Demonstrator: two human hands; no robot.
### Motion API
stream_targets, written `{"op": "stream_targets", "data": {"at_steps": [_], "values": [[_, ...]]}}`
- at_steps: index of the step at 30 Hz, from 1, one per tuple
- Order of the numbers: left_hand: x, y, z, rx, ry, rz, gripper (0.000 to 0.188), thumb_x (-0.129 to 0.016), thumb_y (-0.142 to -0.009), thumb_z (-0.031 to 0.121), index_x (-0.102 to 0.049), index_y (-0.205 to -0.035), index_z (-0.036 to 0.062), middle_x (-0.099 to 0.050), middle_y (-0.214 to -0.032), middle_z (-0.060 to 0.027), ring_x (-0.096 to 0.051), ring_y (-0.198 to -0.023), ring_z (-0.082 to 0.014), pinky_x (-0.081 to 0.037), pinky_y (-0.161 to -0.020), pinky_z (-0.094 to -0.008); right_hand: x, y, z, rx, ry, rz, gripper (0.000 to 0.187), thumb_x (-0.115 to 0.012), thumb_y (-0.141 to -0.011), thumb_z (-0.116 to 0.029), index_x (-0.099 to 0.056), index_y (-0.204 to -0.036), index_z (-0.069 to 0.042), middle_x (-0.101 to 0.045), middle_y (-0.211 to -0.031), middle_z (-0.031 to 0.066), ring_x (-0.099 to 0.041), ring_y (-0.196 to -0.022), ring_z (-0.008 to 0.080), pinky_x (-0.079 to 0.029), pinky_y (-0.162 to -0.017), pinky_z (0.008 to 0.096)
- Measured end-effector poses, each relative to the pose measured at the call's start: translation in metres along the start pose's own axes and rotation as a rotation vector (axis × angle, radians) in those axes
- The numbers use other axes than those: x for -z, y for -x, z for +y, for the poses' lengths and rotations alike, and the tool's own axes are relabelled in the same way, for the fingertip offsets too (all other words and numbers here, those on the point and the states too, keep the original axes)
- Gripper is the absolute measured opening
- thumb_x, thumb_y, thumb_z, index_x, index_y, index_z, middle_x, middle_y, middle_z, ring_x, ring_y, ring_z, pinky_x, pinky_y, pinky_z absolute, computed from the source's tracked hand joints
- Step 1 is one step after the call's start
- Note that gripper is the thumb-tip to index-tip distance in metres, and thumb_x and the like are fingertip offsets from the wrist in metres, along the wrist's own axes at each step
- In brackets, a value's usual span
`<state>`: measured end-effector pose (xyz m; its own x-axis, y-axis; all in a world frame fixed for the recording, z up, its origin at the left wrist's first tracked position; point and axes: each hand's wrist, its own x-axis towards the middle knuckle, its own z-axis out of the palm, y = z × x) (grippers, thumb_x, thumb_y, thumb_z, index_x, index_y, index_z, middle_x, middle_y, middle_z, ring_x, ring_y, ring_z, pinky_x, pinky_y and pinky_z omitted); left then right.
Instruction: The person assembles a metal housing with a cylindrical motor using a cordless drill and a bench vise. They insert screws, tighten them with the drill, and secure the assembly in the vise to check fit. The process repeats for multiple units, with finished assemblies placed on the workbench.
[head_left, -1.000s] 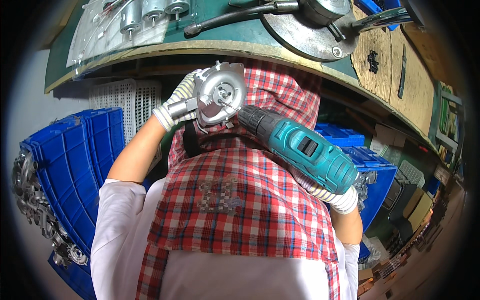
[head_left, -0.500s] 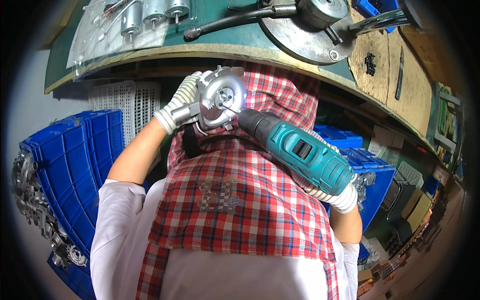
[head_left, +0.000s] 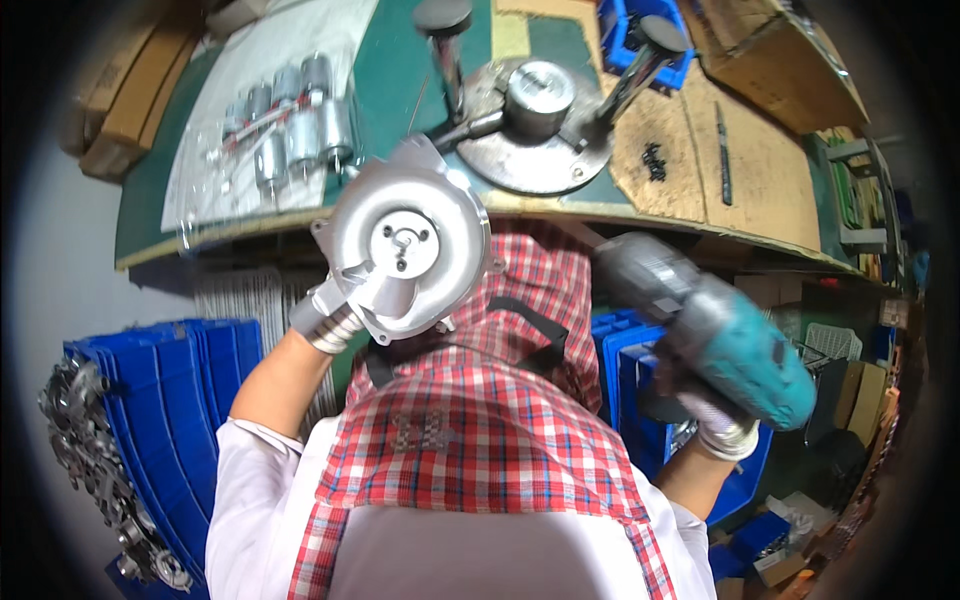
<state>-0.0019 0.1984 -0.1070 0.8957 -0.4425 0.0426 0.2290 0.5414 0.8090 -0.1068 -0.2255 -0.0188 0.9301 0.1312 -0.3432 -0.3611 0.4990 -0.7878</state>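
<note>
Drill [head_left: 740,345] swings clear of the metal housing [head_left: 415,250]

The drill, whose bit pointed into the housing's hub a moment ago, now stands well apart to the housing's right, blurred by motion. The housing has come up larger in view, its face turned more squarely upward. Three dark spots, apparently screw heads, ring its central shaft; the break in contact suggests that driving at the hub has paused or ended.

The housing is held in front of the checked red cloth apron [head_left: 480,410], overlapping the near edge of the table [head_left: 385,90]. The left grip [head_left: 340,332], in a knitted striped glove and mostly hidden behind the housing, holds it; the finger positions cannot be told. The right grip [head_left: 705,400] is closed around the handle of the drill, a teal body with a dark chuck.

The housing is smooth, silvery and ring-domed, with a tubular spout and small rim lugs. Beyond it to the left lie shiny cylindrical motors [head_left: 300,140]; beyond it to the right sit a round, worn steel fixture [head_left: 540,165] and a grainy wooden board [head_left: 770,170] with tiny black pieces [head_left: 653,162].
</note>
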Motion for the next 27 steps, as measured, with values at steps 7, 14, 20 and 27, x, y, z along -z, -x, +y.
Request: {"op": "stream_targets", "data": {"at_steps": [7,14,20,27], "values": [[-0.059,-0.124,0.021,-0.369,-0.437,0.024,0.049,-0.054,-0.104,0.018,-0.04,-0.15,0.0077,-0.05,-0.148,-0.0111,-0.052,-0.132,-0.02,-0.047,-0.111,-0.0367,-0.031,-0.012,-0.03,0.435,0.411,0.38,0.051,-0.077,-0.08,-0.017,-0.061,-0.125,0.0,-0.068,-0.099,0.0119,-0.064,-0.071,0.0189,-0.054,-0.07,0.034],[-0.063,-0.202,0.016,-0.553,-0.776,0.218,0.048,-0.052,-0.105,0.018,-0.038,-0.15,0.0066,-0.048,-0.148,-0.0115,-0.053,-0.131,-0.0204,-0.048,-0.109,-0.0361,-0.011,-0.02,-0.031,0.503,0.537,0.463,0.042,-0.078,-0.083,-0.014,-0.067,-0.122,-0.005,-0.067,-0.092,0.0035,-0.063,-0.077,0.0147,-0.052,-0.076,0.033],[-0.054,-0.225,0.008,-0.586,-0.907,0.268,0.047,-0.05,-0.106,0.019,-0.037,-0.15,0.0058,-0.047,-0.149,-0.0119,-0.053,-0.129,-0.0207,-0.049,-0.107,-0.0357,0.022,-0.068,-0.067,0.68,0.592,0.45,0.031,-0.076,-0.09,-0.013,-0.068,-0.118,-0.002,-0.068,-0.102,0.0031,-0.064,-0.084,0.0126,-0.052,-0.079,0.0282],[-0.021,-0.192,0.008,-0.286,-1.131,0.078,0.046,-0.048,-0.107,0.019,-0.036,-0.15,0.0047,-0.046,-0.149,-0.0123,-0.054,-0.128,-0.0212,-0.051,-0.105,-0.0351,0.127,-0.196,-0.153,0.665,1.727,1.006,0.068,-0.064,-0.092,-0.009,-0.036,-0.154,-0.016,-0.058,-0.135,0.022,-0.059,-0.116,0.0391,-0.046,-0.1,0.0401]]}}
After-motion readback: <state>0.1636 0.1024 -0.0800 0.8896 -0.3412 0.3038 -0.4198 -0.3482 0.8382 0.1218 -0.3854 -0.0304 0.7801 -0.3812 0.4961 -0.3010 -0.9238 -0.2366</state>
